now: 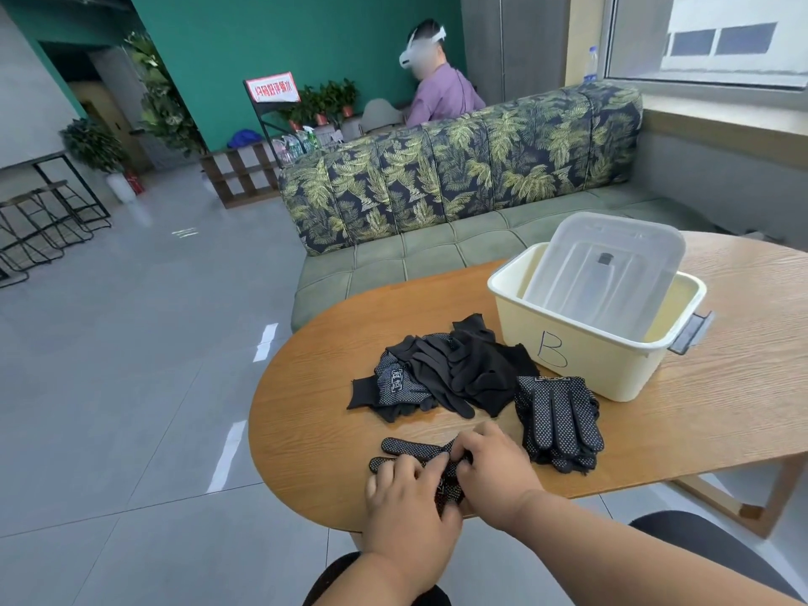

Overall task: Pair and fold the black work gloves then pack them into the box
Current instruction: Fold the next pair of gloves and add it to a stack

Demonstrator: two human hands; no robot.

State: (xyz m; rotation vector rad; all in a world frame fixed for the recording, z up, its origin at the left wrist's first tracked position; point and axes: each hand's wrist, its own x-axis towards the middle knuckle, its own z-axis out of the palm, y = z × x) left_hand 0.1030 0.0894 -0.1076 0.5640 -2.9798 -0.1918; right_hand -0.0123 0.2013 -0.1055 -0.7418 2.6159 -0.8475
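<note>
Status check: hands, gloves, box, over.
Left hand and right hand both gripping one dotted glove at table edge. Loose pile unsorted. Lid sits inside box, blocking packing.

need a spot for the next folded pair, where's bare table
Bare wood lies right of the stacked gloves, in front of the box, and along the table edge left of the loose pile. Crowded: the middle, and where both hands work.
</note>
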